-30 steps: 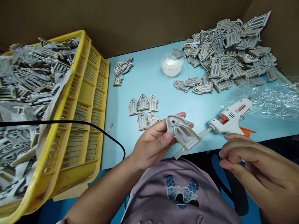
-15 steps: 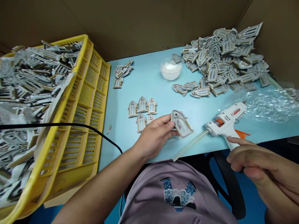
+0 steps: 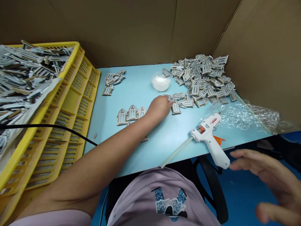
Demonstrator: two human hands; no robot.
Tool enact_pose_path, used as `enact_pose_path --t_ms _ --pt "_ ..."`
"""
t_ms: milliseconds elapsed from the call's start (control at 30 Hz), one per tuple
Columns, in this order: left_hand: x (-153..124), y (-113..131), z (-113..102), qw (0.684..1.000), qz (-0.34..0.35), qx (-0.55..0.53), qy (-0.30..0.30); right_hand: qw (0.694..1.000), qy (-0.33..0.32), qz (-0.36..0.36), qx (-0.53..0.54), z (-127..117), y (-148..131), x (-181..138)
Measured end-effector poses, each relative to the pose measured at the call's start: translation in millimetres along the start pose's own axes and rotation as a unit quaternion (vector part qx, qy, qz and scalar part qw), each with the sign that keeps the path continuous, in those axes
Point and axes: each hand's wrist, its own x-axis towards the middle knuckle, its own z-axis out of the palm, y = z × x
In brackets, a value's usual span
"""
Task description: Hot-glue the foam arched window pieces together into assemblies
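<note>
Left hand [image 3: 160, 108] touching arched window piece [image 3: 176, 107], whether pinching cannot tell; right hand [image 3: 278, 179] hovering beside glue gun [image 3: 208, 131], fingers spread.

L hand [image 3: 161, 106] took the arched window piece [image 3: 175, 107] from the tabletop's [image 3: 150, 153] front over to the pile [image 3: 199, 75]; R hand [image 3: 270, 179] opened wider vs b4.

Got brown cardboard [image 3: 131, 34] across the top, crumpled clear plastic [image 3: 238, 116] over right, black cable [image 3: 47, 126] mid-left, plus a black chair armrest [image 3: 217, 191] down lower right.
</note>
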Motion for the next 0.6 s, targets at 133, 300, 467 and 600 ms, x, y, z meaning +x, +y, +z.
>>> enact_pose_path --t_ms 133,300,467,600 --pt "-33 -7 -40 0.987 0.070 0.129 0.063 0.964 -0.030 0.077 -0.253 22 22 34" --pt "-98 -38 -72 0.967 0.113 0.200 0.110 0.946 -0.034 0.091 -0.309 70 32 55" --pt "-144 -79 -65 0.947 0.172 0.246 0.114 0.948 -0.031 0.082 -0.306 81 35 46" --pt "-157 -101 -55 0.940 0.184 0.261 0.118 0.954 0.004 0.067 -0.292 85 37 43"
